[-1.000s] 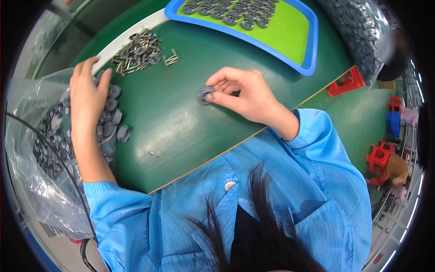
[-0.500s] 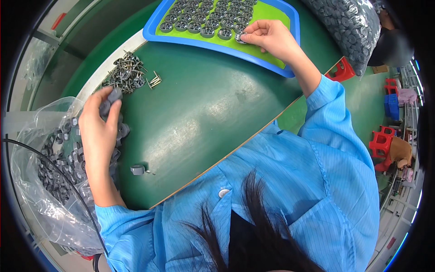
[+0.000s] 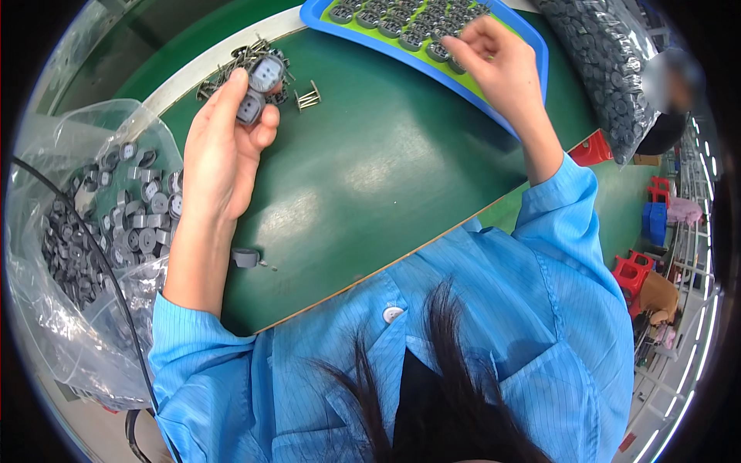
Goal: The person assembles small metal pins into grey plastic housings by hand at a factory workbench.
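My left hand (image 3: 220, 147) is closed on two grey round plastic housings (image 3: 267, 73), pinched one above the other between thumb and fingers. Their faces with small slots are turned up. Behind them lies a heap of metal pin parts (image 3: 245, 55), partly covered by that hand. My right hand (image 3: 502, 69) hovers over the near edge of a blue tray (image 3: 315, 17), thumb and bent fingers apart, with nothing visible between them. Rows of round grey parts (image 3: 413, 38) stand on the tray's green lining.
A clear plastic bag (image 3: 85, 347) of loose grey housings lies open at the left, a black cable (image 3: 100, 258) across it. A few pins (image 3: 307, 96) and a single grey part (image 3: 247, 258) lie on the green table (image 3: 347, 170). Another full bag (image 3: 594, 77) stands far right.
My left hand has risen from beside the bag toward the pin heap, bringing the two housings into view. My right hand has let go of a part on the tray and lifted slightly.
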The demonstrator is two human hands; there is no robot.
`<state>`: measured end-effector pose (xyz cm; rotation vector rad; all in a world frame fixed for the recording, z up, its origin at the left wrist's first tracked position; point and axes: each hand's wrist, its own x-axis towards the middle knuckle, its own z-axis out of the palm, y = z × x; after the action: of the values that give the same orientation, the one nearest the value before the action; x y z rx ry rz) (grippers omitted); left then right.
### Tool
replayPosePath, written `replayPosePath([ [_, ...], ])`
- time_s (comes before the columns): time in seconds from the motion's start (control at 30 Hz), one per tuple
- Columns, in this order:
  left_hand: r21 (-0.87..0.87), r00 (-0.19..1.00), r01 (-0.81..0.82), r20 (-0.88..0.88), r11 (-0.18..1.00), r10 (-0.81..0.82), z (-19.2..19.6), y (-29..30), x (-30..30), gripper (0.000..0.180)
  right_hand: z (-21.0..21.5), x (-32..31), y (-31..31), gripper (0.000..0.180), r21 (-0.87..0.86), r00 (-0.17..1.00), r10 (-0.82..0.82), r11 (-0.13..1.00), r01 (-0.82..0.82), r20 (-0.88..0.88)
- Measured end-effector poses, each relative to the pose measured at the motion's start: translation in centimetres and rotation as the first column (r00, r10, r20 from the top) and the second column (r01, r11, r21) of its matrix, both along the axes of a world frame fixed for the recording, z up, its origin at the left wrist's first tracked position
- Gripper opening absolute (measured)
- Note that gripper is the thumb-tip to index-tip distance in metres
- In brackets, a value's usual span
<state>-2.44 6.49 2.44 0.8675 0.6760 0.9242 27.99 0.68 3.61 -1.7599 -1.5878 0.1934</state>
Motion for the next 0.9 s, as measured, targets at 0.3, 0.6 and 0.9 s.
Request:
replayPosePath([
  [0.3,0.037,0.999,-0.044,0.003,0.998,0.044,-0.9,-0.8,0.1,0.029,-2.8,-11.1,2.2,0.033,0.103,0.811,0.493,0.832,-0.546,0.314],
  [0.6,0.052,0.972,0.153,-0.187,0.987,-0.141,0.8,-3.0,1.0,0.026,-3.4,-8.2,-4.4,0.048,0.067,0.938,0.336,0.937,-0.342,0.079],
  [0.9,0.006,0.957,0.186,-0.228,0.983,-0.18,-1.2,-6.3,3.5,0.028,-3.6,-7.9,-3.0,0.017,0.009,0.955,0.276,0.96,-0.278,0.111],
])
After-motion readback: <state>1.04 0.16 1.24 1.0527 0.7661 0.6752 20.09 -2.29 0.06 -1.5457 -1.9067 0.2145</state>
